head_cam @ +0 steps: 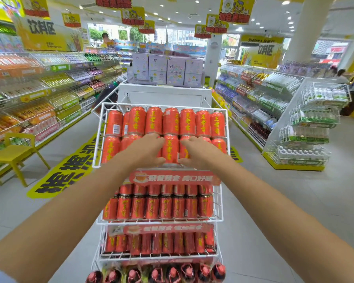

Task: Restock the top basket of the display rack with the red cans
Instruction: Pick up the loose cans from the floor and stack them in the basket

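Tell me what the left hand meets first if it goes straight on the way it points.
Probably the front-row red can beside it; the left hand seems to touch it, though depth is unclear.

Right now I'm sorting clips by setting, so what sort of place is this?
Most likely a supermarket's drinks aisle: shelves of bottled drinks line both sides, a wire display rack holds red cans, and yellow promotional signs hang overhead.

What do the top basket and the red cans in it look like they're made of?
The top basket: thin white rods crossing in a grid, so probably coated metal wire, smooth finish. The red cans: likely thin metal, printed red with yellow characters; their soft sheen and narrowed rims suggest it.
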Action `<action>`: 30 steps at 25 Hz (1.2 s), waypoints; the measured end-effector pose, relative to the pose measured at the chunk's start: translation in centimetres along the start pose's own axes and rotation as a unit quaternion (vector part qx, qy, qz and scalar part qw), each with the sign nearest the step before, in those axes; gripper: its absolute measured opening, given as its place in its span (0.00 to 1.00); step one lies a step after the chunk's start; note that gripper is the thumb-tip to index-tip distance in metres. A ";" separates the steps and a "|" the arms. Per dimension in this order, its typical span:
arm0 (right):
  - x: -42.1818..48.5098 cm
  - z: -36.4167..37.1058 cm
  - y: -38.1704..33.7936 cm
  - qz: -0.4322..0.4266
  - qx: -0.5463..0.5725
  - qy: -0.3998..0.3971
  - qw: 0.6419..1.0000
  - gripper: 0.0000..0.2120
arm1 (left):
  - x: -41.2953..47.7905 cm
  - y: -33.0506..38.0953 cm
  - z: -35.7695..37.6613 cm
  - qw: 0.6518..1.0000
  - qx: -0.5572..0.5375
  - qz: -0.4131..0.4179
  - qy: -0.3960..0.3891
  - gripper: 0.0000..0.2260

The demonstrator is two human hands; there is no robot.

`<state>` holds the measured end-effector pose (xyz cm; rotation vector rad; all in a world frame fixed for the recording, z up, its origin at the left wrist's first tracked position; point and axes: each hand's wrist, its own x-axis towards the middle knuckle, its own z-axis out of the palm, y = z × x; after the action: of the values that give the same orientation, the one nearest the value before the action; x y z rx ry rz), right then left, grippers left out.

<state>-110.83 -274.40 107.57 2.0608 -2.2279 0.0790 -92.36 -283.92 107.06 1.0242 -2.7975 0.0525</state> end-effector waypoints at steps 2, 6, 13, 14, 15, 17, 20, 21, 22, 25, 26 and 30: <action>-4.7 1.5 3.0 0.008 -0.012 -0.010 1.000 0.29 | -1.2 5.1 2.3 0.999 0.004 0.004 -0.045 0.23; -13.1 5.3 10.9 0.056 -0.006 -0.027 0.998 0.28 | -3.1 14.0 7.6 0.995 -0.027 -0.003 -0.096 0.27; -17.8 16.4 15.2 0.109 0.061 -0.096 0.987 0.25 | -4.9 18.4 19.3 0.975 -0.093 -0.029 -0.201 0.27; -17.8 18.7 14.6 0.106 0.072 -0.106 0.986 0.25 | -5.0 18.2 21.5 0.972 -0.099 -0.032 -0.210 0.26; -17.7 21.2 13.9 0.101 0.083 -0.116 0.985 0.25 | -5.2 17.9 23.9 0.970 -0.102 -0.032 -0.219 0.26; -18.1 27.7 12.4 0.101 0.105 -0.147 0.978 0.24 | -6.1 17.4 29.7 0.960 -0.112 -0.032 -0.256 0.25; -20.1 39.4 10.8 0.117 0.121 -0.203 0.965 0.21 | -8.5 17.1 40.7 0.941 -0.121 -0.037 -0.315 0.22; -21.3 43.6 10.4 0.123 0.125 -0.219 0.960 0.21 | -9.6 17.2 45.0 0.934 -0.123 -0.035 -0.333 0.22; -22.6 47.7 10.0 0.126 0.129 -0.233 0.956 0.22 | -10.8 17.4 49.3 0.927 -0.126 -0.030 -0.351 0.22; -27.1 61.3 9.7 0.148 0.127 -0.292 0.936 0.24 | -14.8 18.4 63.4 0.909 -0.122 -0.017 -0.399 0.25; -28.6 65.8 9.8 0.165 0.121 -0.312 0.928 0.25 | -15.9 18.9 68.0 0.903 -0.121 -0.016 -0.412 0.26; -33.5 82.5 10.3 0.221 0.126 -0.365 0.896 0.25 | -19.7 21.1 85.1 0.878 -0.139 -0.020 -0.458 0.28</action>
<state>-122.05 -249.49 22.20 1.8329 -3.2644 -0.4772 -103.01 -262.69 20.43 1.2542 -3.3868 -1.0835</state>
